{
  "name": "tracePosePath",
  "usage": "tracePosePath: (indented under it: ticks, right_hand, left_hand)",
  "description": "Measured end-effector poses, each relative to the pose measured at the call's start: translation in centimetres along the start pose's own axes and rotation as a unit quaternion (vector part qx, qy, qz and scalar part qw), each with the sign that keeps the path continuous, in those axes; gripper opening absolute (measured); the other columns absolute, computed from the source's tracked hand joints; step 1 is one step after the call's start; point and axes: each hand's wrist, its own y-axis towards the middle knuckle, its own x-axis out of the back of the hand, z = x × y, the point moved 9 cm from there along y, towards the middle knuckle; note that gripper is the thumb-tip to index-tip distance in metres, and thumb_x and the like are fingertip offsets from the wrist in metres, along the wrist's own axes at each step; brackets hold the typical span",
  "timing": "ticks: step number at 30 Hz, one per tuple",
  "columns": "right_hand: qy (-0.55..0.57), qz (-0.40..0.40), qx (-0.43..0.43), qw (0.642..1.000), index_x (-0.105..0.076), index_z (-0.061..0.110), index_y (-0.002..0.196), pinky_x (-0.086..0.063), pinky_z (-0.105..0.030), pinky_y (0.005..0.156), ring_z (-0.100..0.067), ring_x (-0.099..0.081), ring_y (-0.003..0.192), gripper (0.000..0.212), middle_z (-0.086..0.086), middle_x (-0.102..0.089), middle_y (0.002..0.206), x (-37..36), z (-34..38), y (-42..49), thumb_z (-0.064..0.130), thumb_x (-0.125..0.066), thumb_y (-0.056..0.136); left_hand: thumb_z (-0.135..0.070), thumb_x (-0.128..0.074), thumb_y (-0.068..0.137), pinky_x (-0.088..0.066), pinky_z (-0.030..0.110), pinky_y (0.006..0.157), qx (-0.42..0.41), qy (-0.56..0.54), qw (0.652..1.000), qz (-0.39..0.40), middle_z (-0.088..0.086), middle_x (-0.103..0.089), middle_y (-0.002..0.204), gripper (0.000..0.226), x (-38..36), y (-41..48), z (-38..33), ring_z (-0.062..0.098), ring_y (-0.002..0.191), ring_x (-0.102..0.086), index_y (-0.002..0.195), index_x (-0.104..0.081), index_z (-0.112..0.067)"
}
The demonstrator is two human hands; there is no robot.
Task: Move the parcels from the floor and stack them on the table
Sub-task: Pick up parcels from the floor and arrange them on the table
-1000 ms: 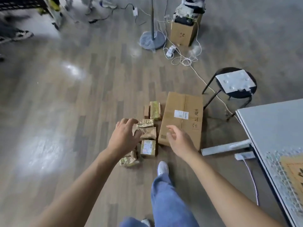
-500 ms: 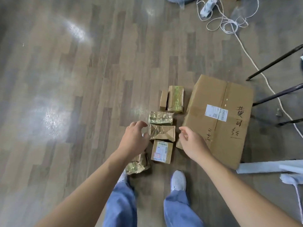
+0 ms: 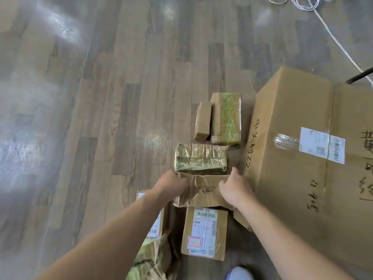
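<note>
Several parcels lie on the wooden floor. A crumpled brown parcel (image 3: 202, 191) sits between my hands: my left hand (image 3: 171, 185) grips its left end and my right hand (image 3: 235, 188) grips its right end. Just beyond it lies a green taped parcel (image 3: 200, 160). Farther off stand a tall green-wrapped parcel (image 3: 227, 118) and a slim brown box (image 3: 203, 121) side by side. A labelled small box (image 3: 204, 232) lies below my hands. Another labelled parcel (image 3: 155, 229) and a crushed green one (image 3: 150, 259) are partly hidden under my left forearm. A large cardboard box (image 3: 306, 158) fills the right side.
A white cable (image 3: 331, 35) runs across the floor at the top right, beside a black stool leg (image 3: 359, 76). My white shoe (image 3: 240, 273) shows at the bottom edge. Bare wooden floor (image 3: 80, 118) spreads to the left.
The camera dropped much closer to the floor. Both hands reached down from above the pile and closed round the two ends of the crumpled brown parcel.
</note>
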Motion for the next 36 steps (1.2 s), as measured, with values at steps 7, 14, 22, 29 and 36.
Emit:
tracePosePath:
  ticks: [7, 14, 22, 29, 36]
  right_hand:
    - [0.1, -0.009, 0.01, 0.995, -0.034, 0.024, 0.146, -0.053, -0.038, 0.08, -0.027, -0.061, 0.095, 0.052, -0.009, -0.051, 0.13, 0.7, -1.3, -1.2, 0.03, -0.042, 0.095]
    - [0.204, -0.064, 0.06, 0.975, -0.051, 0.023, 0.132, -0.046, -0.029, 0.075, -0.02, -0.059, 0.093, 0.041, 0.003, -0.056, 0.119, 11.4, 1.5, -11.8, 0.037, -0.052, 0.094]
    - [0.334, -0.194, 0.034, 0.922, -0.065, 0.015, 0.121, -0.039, -0.021, 0.079, -0.012, -0.057, 0.097, 0.03, 0.002, -0.066, 0.111, 29.2, 2.2, -34.0, 0.03, -0.054, 0.097]
    - [0.416, -0.321, -0.03, 0.85, -0.063, 0.018, 0.12, -0.043, -0.027, 0.084, -0.013, -0.056, 0.102, 0.03, 0.004, -0.063, 0.11, 38.4, -5.3, -54.8, 0.034, -0.051, 0.098]
    - [0.479, -0.434, -0.061, 0.76, -0.064, 0.025, 0.111, -0.043, -0.026, 0.074, -0.014, -0.06, 0.094, 0.022, 0.004, -0.064, 0.105, 43.1, -17.7, -74.4, 0.037, -0.053, 0.096]
  left_hand:
    - [-0.016, -0.06, 0.084, -0.056, 0.039, 0.081, 0.03, -0.117, 0.993, -0.013, 0.008, -0.063, 0.1, 0.041, 0.6, -1.0, 1.0, 0.019, 0.089, -0.064, 0.122, -0.046, -0.009]
    - [-0.015, -0.066, 0.086, -0.045, 0.013, 0.047, -0.016, -0.166, 0.984, -0.063, 0.003, -0.067, 0.089, 0.017, 7.6, -13.2, -2.8, 0.008, 0.069, -0.057, 0.103, -0.064, -0.015]
    - [-0.038, -0.07, 0.081, -0.05, 0.041, 0.086, -0.132, -0.157, 0.979, -0.014, 0.002, -0.07, 0.101, 0.037, 14.7, -35.5, -13.3, 0.014, 0.086, -0.063, 0.113, -0.065, -0.021]
    - [-0.032, -0.065, 0.087, -0.051, 0.035, 0.078, -0.256, -0.144, 0.951, 0.097, 0.001, -0.07, 0.095, 0.027, 12.7, -54.3, -21.6, 0.021, 0.085, -0.067, 0.113, -0.06, -0.027]
    - [-0.042, -0.06, 0.066, -0.053, 0.038, 0.076, -0.398, -0.072, 0.901, 0.156, -0.003, -0.07, 0.086, 0.034, 5.2, -73.2, -28.9, 0.019, 0.078, -0.065, 0.098, -0.064, -0.031]
